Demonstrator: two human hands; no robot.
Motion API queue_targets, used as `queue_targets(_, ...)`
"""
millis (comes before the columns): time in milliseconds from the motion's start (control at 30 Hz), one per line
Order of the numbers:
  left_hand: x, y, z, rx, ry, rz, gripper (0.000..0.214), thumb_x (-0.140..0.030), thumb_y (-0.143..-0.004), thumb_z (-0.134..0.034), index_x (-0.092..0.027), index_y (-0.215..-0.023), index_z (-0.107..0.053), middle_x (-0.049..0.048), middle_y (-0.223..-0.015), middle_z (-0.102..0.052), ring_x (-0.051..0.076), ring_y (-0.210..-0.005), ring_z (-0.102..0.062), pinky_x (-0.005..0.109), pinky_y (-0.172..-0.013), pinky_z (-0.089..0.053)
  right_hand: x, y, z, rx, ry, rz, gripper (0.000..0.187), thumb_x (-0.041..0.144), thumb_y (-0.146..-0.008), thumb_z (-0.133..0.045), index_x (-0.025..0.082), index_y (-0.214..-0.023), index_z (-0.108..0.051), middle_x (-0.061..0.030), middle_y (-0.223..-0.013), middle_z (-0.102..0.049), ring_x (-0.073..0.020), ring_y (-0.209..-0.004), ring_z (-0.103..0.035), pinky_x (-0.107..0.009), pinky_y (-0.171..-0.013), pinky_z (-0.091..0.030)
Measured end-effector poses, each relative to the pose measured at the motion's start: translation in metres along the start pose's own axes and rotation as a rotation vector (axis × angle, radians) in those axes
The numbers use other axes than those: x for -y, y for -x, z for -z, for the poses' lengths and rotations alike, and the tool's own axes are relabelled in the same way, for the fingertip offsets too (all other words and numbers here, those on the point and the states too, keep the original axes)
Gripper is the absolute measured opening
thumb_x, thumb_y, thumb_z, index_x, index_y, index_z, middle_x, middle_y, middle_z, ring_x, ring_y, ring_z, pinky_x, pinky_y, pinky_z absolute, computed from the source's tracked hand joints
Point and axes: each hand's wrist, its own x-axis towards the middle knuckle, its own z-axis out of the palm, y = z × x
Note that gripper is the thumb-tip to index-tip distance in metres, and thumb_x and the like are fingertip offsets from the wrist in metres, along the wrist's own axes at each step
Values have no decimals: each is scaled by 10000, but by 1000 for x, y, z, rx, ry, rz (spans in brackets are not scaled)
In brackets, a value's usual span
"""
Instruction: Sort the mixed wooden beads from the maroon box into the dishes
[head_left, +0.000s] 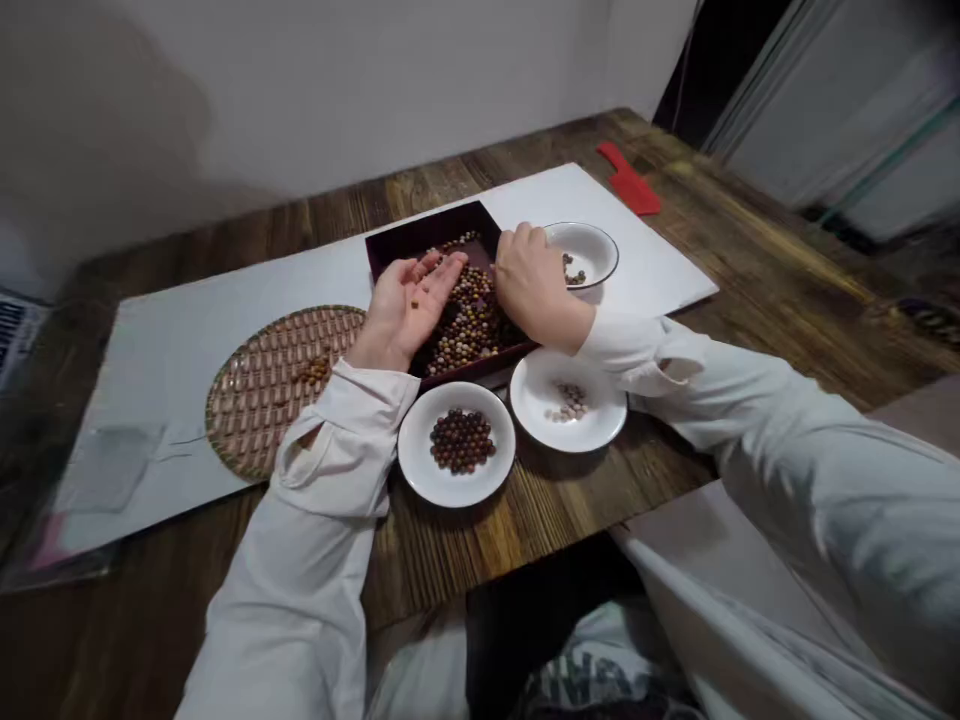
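Note:
My left hand (411, 308) is palm up over the left side of a dark maroon box (381, 250), its fingers stretched out. One or two small brown beads (415, 304) rest on it. Many mixed beads (469, 320) in brown, yellow and pale tones lie in the box. My right hand (536, 285) reaches over the box's right side with bent fingers pointing down. Its fingertips are hidden, so I cannot make out what they hold. Close to my right wrist, a white dish (525, 395) holds pale beads (570, 402).
Dark beads (461, 440) fill the middle of another white dish (416, 470). A rimmed white bowl (600, 245) with a few beads stands behind my right hand. At left, a woven mat (247, 400) carries yellow-brown beads (313, 370). A red scraper-like tool (632, 188) lies at back right.

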Motion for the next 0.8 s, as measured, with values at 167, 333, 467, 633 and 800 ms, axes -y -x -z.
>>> queue_targets(167,0,1,-2,-26,-13,2,247,-104,-876,-334,-84,-1043,-515,155,-1065,-639,222,-1125,-588,351,-948,-493,-3,-5,-4,28,-17,19,367,54,-915,-202,9,-1126,-499,-228,-1088,-525,-281,-994,-535,-334,-748,-441)
queue_targets(333,0,-1,-1,-11,-15,13,236,-113,-885,-332,-81,-1031,-514,164,-1071,-633,224,-1120,-591,326,-922,-512,-5,-5,-8,3,-3,57,366,43,-910,-211,-8,-1116,-509,-228,-1044,-535,-276,-978,-540,-335,-756,-437)
queue_targets(467,0,-1,-1,-19,-4,16,233,-112,-882,-346,-81,-1039,-516,166,-1083,-629,229,-1122,-590,335,-928,-509,-6,-6,-12,-52,9,75,370,39,-906,-204,-6,-1085,-525,-223,-1016,-539,-288,-982,-541,-343,-734,-442)
queue_targets(633,0,-1,-2,-32,1,5,234,-102,-877,-350,-86,-1040,-517,160,-1071,-633,234,-1119,-592,343,-912,-521,-9,-13,-22,-89,-14,25,353,161,-943,-248,10,-1124,-511,-224,-1002,-537,-294,-936,-556,-356,-717,-445)
queue_targets(800,0,-2,-1,-19,-8,10,234,-99,-878,-345,-85,-1033,-520,158,-1064,-636,231,-1120,-591,337,-908,-524,-14,-16,-30,-132,-31,119,429,291,-965,-217,21,-1173,-479,-218,-960,-537,-323,-945,-552,-383,-700,-450)
